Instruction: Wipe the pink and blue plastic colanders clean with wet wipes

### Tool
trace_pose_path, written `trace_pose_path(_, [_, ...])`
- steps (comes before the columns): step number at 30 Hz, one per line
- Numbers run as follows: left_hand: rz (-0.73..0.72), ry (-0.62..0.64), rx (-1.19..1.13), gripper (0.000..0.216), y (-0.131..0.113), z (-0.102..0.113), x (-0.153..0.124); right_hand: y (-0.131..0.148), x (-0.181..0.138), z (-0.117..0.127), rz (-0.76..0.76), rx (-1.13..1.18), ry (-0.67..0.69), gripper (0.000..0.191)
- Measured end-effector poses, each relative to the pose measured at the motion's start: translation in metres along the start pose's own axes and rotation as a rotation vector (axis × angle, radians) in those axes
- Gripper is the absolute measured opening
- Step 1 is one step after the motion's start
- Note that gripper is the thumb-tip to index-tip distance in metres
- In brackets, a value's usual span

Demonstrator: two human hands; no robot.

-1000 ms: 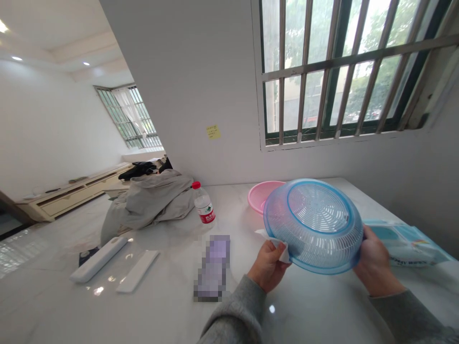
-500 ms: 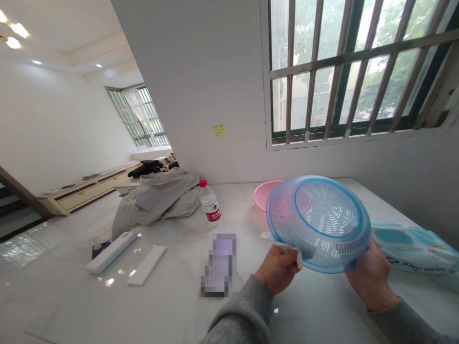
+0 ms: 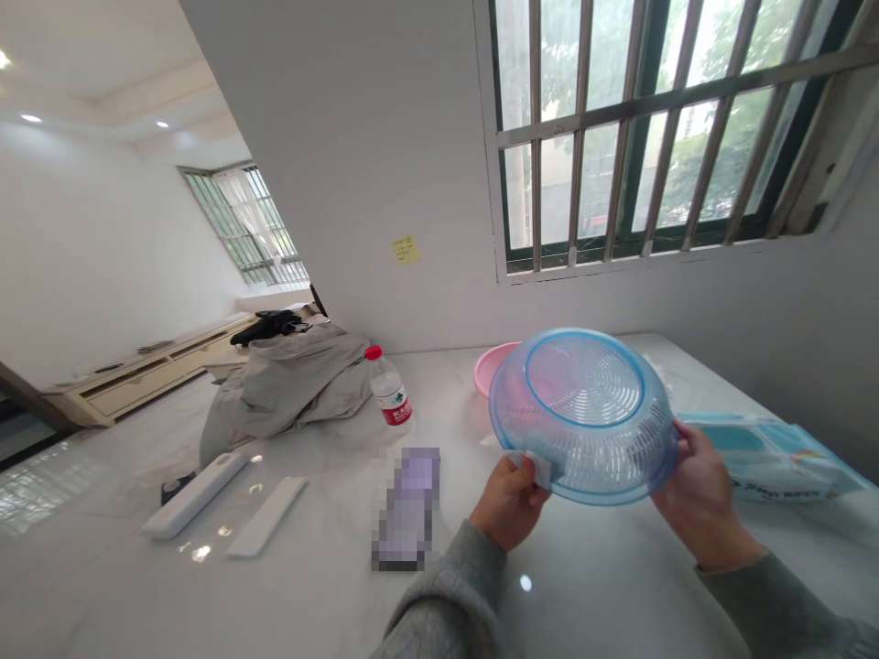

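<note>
Fingers of the right hand (image 3: 700, 499) grasp a round translucent-blue plastic colander (image 3: 583, 377) at four o'clock, apparently steadying it base-up above the white marbled worktop (image 3: 597, 586), while fingers of the left hand (image 3: 504, 503) pinch white tissue (image 3: 539, 470) against its eight-o'clock rim.

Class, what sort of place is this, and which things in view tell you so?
Probably a room in a home: a barred window, a long low cabinet in the background, and a blue plastic basket held above a glossy white surface.
</note>
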State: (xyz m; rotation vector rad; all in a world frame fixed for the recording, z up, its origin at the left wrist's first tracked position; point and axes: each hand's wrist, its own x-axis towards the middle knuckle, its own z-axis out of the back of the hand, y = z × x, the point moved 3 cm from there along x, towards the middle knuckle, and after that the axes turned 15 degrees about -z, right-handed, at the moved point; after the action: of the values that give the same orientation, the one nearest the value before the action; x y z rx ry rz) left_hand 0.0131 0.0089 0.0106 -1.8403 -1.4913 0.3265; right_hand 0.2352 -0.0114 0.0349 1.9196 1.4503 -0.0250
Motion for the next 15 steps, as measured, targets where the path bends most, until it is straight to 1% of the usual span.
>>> trace_pose_path(2, [0.029, 0.02, 0.006, 0.058, -0.003, 0.002, 0.0, 0.017, 0.002, 0.001, 0.011, -0.008, -0.042, 0.028])
trace_pose_path(5, [0.071, 0.071, 0.049, 0.059, -0.004, 0.002, -0.002, 0.028, 0.007, 0.006, 0.075, 0.003, -0.136, 0.021])
trace_pose_path(7, [0.074, 0.08, 0.069, 0.06, -0.003, 0.001, -0.003, 0.027, 0.009, 0.01, 0.118, 0.003, -0.186, 0.013])
trace_pose_path(9, [0.068, 0.07, 0.071, 0.061, -0.002, 0.0, -0.004, 0.023, 0.01, 0.013, 0.175, -0.028, -0.209, 0.009])
trace_pose_path(12, [0.052, 0.046, 0.062, 0.062, -0.002, 0.001, -0.003, 0.013, 0.011, 0.017, 0.249, -0.099, -0.19, 0.009])
trace_pose_path(15, [0.027, 0.018, 0.051, 0.061, -0.002, 0.001, -0.002, 0.001, 0.015, 0.026, 0.263, -0.101, -0.188, 0.009])
